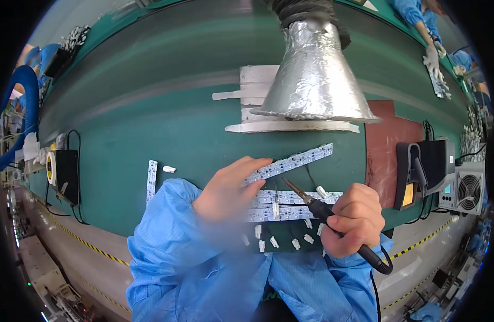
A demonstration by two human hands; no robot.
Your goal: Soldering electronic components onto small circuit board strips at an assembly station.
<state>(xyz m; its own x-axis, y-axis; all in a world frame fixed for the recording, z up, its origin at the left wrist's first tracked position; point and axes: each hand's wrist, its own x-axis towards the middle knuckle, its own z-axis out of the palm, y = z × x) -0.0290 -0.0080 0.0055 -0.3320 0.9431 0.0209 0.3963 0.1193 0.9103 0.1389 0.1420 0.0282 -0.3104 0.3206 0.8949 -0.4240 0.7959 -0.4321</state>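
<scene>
My left hand (225,185) pinches the left end of a white LED strip board (303,160), its right end tilted up and away. A short wire with a white plug hangs near that board. My right hand (357,221) grips a soldering iron (318,208) in a closed fist, its tip just below the raised board and apart from it, as far as I can tell. Under the tip lie more LED strip boards (295,213), side by side. Several white plug connectors (296,244) with dark leads lie along the near edge. A blur hides part of my left wrist.
A foil-wrapped fume hood (316,80) hangs over a white slotted block (252,80). On the right stand a soldering iron holder (410,174) and a grey fan unit (464,188), by a reddish mat (384,145). A black box (64,169) stands left. Another person's gloved hands (433,61) work far right.
</scene>
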